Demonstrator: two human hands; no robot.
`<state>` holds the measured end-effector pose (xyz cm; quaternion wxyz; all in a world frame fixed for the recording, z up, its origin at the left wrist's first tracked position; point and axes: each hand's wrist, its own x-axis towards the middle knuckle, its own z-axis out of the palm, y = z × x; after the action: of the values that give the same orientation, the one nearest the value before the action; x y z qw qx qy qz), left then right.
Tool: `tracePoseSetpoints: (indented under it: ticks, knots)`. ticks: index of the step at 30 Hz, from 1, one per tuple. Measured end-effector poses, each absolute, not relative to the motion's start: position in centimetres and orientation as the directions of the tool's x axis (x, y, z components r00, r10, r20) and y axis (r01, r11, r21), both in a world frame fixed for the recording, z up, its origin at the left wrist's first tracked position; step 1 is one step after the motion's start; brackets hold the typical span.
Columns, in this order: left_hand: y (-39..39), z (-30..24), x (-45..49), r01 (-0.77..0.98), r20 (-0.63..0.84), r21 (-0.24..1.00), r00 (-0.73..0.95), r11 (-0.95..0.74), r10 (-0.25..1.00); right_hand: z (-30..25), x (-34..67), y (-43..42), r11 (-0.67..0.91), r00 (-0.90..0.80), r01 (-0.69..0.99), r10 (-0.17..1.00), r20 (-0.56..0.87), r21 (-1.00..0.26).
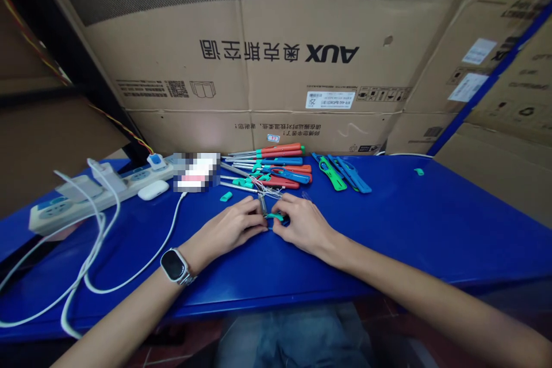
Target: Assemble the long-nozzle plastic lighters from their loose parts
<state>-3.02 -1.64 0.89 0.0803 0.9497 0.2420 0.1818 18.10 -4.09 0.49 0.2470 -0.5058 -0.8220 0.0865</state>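
Observation:
Close together at the middle of the table, my left hand (238,222) and my right hand (305,223) both have their fingers closed around a partly assembled stick lighter. Its green trigger piece (275,216) shows between the fingertips, and a grey metallic part (263,204) stands up beside my left fingers. Most of the lighter's body is hidden by the hands; only a bit of blue shows. Just beyond lie red stick lighters (282,183) and blue ones (284,161) with metal rods, plus thin white wires (269,188). A loose green trigger (226,196) rests left of them.
Green and blue handle shells (332,173) lie to the right, and another small green piece (418,172) farther right. On the left are a power strip (107,198), white cables (101,230), a white earbud case (153,190) and a blurred-out phone-like object (196,172). Cardboard (267,92) walls the back.

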Motion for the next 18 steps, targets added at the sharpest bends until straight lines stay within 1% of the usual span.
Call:
tracePoseSetpoints:
  ticks: [5,8,11,14,18]
  knots:
    - [-1.6,0.7,-3.0,0.437,0.314,0.23,0.812,-0.87,0.491,0.3,18.1,-3.9,0.5,-0.412,0.821,0.853,0.32,-0.275]
    - [-1.6,0.7,-3.0,0.43,0.331,0.221,0.811,-0.875,0.482,0.3,18.0,-3.8,0.505,-0.428,0.829,0.849,0.31,-0.239]
    - [-1.6,0.6,-3.0,0.429,0.341,0.212,0.809,-0.878,0.478,0.6,18.1,-3.6,0.508,-0.45,0.834,0.852,0.268,-0.214]
    - [-1.6,0.5,-3.0,0.434,0.346,0.229,0.8,-0.871,0.49,1.1,18.5,-3.5,0.538,-0.499,0.813,0.84,0.213,-0.221]
    - [-1.4,0.4,-3.1,0.432,0.347,0.224,0.802,-0.874,0.486,1.6,19.1,-3.6,0.538,-0.503,0.791,0.843,0.191,-0.29]
